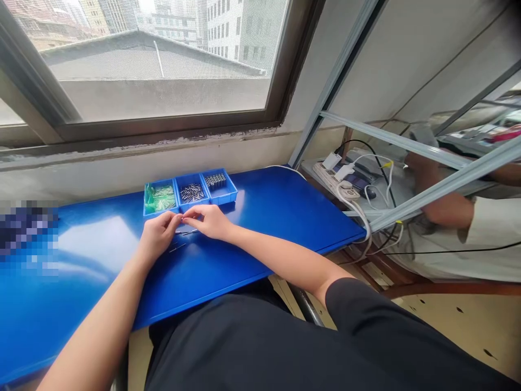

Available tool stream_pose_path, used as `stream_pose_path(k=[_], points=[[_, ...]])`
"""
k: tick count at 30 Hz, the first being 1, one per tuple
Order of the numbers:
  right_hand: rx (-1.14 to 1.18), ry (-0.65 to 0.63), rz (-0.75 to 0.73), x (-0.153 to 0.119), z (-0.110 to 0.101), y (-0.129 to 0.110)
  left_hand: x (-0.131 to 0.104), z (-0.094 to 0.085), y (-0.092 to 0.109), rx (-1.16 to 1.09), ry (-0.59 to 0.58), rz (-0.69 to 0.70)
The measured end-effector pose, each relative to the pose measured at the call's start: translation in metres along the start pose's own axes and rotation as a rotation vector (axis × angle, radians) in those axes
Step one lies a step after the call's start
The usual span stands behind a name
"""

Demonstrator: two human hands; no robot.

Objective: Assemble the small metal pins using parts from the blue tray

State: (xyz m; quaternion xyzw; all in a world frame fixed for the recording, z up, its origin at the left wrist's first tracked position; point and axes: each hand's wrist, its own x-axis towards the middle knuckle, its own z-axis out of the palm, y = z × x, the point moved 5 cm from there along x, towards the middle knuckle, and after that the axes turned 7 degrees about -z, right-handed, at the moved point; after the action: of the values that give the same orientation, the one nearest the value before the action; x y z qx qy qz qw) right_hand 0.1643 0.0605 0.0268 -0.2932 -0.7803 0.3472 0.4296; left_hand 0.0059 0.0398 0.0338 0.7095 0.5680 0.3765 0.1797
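Note:
My left hand (159,234) and my right hand (208,221) meet fingertip to fingertip over the blue table, just in front of a blue three-part tray (190,207). Both are pinched closed around something too small to make out. Green bagged pieces (161,197) fill the tray's left compartment. In the middle one lies a heap of dark metal pins (192,192). Small metal cylinders (215,180) stand grouped at the back of the right compartment. A thin metal rod (187,233) lies on the table below my fingers, with another thin piece (177,248) nearer to me.
The blue table (260,217) runs along a wall under a window. A metal frame (391,142) rises at the right. Behind it are a power strip (337,176), cables and another person's blurred arm (439,190). A pixelated dark object (24,225) is at the far left.

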Motion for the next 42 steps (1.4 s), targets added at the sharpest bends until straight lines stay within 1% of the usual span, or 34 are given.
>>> stream_pose_path(k=[5, 9, 13, 19, 22, 25, 29, 34, 38, 42], points=[[-0.029, -0.002, -0.013, 0.000, -0.001, -0.001, -0.001, -0.001, 0.003, -0.025, -0.010, 0.009], [-0.021, 0.033, 0.026, 0.001, -0.003, -0.001, -0.003, -0.001, 0.005, -0.072, -0.022, -0.005], [-0.033, 0.069, 0.019, 0.002, -0.005, -0.001, -0.004, -0.002, 0.006, -0.101, 0.023, 0.010], [0.008, 0.029, -0.002, 0.001, -0.002, 0.000, -0.004, -0.004, 0.005, -0.108, 0.081, 0.025], [0.027, 0.013, -0.034, 0.000, 0.001, 0.002, -0.003, -0.004, 0.004, -0.114, 0.074, 0.027], [0.064, 0.037, -0.044, 0.000, 0.002, 0.004, -0.003, -0.003, 0.004, -0.127, 0.050, 0.041], [0.169, 0.094, 0.052, 0.001, 0.000, 0.010, -0.004, 0.000, 0.004, -0.133, 0.043, 0.055], [0.339, 0.127, 0.183, 0.002, 0.003, 0.019, -0.005, 0.003, -0.001, -0.134, 0.035, 0.049], [0.455, 0.137, 0.219, 0.003, 0.008, 0.026, -0.004, 0.004, -0.002, -0.133, 0.035, 0.045], [0.473, 0.153, 0.225, 0.003, 0.008, 0.026, -0.004, 0.003, -0.001, -0.087, 0.038, 0.057]])
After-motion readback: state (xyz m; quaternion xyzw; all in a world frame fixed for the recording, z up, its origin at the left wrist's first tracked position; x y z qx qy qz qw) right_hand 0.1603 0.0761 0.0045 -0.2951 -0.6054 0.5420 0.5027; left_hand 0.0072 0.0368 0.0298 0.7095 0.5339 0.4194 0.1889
